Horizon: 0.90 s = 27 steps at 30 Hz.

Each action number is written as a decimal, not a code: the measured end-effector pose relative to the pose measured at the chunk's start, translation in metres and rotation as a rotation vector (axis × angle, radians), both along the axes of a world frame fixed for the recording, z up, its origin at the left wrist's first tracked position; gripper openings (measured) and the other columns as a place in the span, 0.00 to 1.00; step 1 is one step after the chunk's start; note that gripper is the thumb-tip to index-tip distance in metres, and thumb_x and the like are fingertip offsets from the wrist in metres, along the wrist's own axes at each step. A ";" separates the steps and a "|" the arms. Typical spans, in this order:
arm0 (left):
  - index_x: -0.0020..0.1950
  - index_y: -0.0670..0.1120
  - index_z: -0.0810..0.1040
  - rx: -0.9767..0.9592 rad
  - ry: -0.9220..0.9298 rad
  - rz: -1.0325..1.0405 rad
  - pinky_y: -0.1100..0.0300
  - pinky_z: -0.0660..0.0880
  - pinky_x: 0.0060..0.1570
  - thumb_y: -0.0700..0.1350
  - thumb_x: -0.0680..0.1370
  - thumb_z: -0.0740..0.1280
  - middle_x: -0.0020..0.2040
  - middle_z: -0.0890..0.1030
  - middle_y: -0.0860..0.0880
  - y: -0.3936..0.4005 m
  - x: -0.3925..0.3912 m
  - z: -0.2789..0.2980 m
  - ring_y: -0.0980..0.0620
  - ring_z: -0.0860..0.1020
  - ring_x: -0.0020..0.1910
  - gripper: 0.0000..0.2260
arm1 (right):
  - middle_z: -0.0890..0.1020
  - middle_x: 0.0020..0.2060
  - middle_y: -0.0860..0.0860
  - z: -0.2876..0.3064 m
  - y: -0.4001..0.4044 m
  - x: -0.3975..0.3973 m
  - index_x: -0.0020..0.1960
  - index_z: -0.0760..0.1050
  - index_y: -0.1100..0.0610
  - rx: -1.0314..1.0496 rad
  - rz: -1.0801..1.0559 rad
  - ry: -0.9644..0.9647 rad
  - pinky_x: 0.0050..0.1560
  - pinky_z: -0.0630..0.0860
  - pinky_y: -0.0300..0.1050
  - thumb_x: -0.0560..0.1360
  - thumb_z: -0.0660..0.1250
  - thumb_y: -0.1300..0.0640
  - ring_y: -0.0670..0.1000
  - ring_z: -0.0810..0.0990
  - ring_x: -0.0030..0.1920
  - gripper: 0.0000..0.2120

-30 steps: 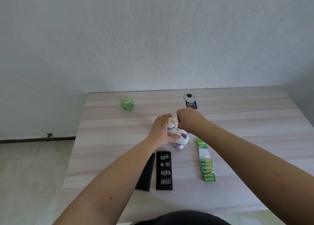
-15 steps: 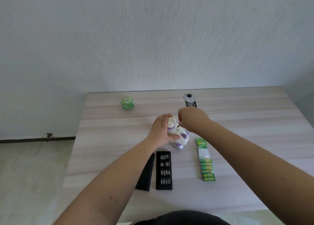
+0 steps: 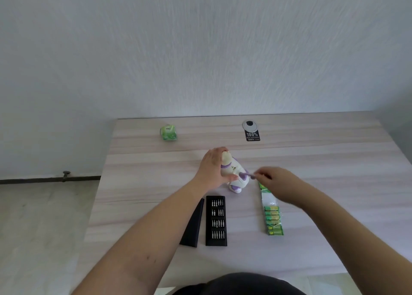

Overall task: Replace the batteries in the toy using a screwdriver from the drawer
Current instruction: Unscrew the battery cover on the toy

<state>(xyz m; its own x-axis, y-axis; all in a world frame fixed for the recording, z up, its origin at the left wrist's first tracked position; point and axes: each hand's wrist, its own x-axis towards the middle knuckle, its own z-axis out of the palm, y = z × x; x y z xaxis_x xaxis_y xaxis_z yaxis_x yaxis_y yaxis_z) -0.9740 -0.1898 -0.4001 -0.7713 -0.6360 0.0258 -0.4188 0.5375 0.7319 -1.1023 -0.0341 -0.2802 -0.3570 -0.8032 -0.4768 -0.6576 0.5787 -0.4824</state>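
The toy (image 3: 234, 172) lies mid-frame on the table (image 3: 334, 161), its long axis slanting toward upper left. The left hand (image 3: 213, 167) grips it. The right hand (image 3: 276, 183), just right of it, pinches something thin, maybe a screwdriver (image 3: 250, 176), pointing left at the toy.

Soft, even daylight, faint shadows, wide-angle bending at edges, slight blur.
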 end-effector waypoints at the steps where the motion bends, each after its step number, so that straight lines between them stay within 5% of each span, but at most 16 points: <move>1: 0.63 0.46 0.70 0.014 -0.009 0.006 0.57 0.65 0.61 0.54 0.62 0.79 0.57 0.72 0.51 0.000 0.000 0.001 0.49 0.70 0.57 0.35 | 0.77 0.36 0.47 -0.005 0.012 0.006 0.53 0.77 0.49 0.000 -0.017 -0.078 0.37 0.67 0.42 0.81 0.59 0.52 0.47 0.72 0.35 0.08; 5: 0.63 0.46 0.69 0.041 0.004 0.021 0.60 0.63 0.59 0.62 0.58 0.72 0.55 0.70 0.55 0.003 -0.002 0.003 0.53 0.68 0.55 0.38 | 0.78 0.36 0.50 -0.052 0.046 0.028 0.54 0.77 0.50 -0.011 -0.190 -0.177 0.38 0.71 0.42 0.79 0.62 0.56 0.48 0.76 0.34 0.07; 10: 0.65 0.45 0.69 0.005 -0.013 0.016 0.59 0.64 0.61 0.54 0.62 0.80 0.60 0.73 0.50 0.001 0.000 0.001 0.49 0.70 0.59 0.37 | 0.76 0.38 0.45 -0.118 0.057 0.052 0.59 0.76 0.51 0.134 -0.330 -0.082 0.32 0.69 0.37 0.78 0.62 0.51 0.46 0.75 0.36 0.11; 13: 0.66 0.45 0.68 0.028 -0.063 -0.023 0.62 0.61 0.60 0.58 0.61 0.76 0.61 0.72 0.49 -0.002 0.000 0.005 0.49 0.69 0.59 0.38 | 0.81 0.43 0.46 -0.140 0.050 0.060 0.57 0.77 0.51 0.201 -0.337 -0.068 0.39 0.75 0.39 0.76 0.64 0.50 0.46 0.77 0.39 0.12; 27: 0.69 0.45 0.65 0.025 -0.121 -0.064 0.55 0.67 0.63 0.50 0.63 0.79 0.64 0.71 0.47 -0.006 0.003 0.009 0.48 0.70 0.62 0.40 | 0.81 0.43 0.52 -0.171 0.036 0.066 0.48 0.76 0.55 0.254 -0.332 0.004 0.41 0.75 0.42 0.73 0.68 0.50 0.53 0.80 0.42 0.09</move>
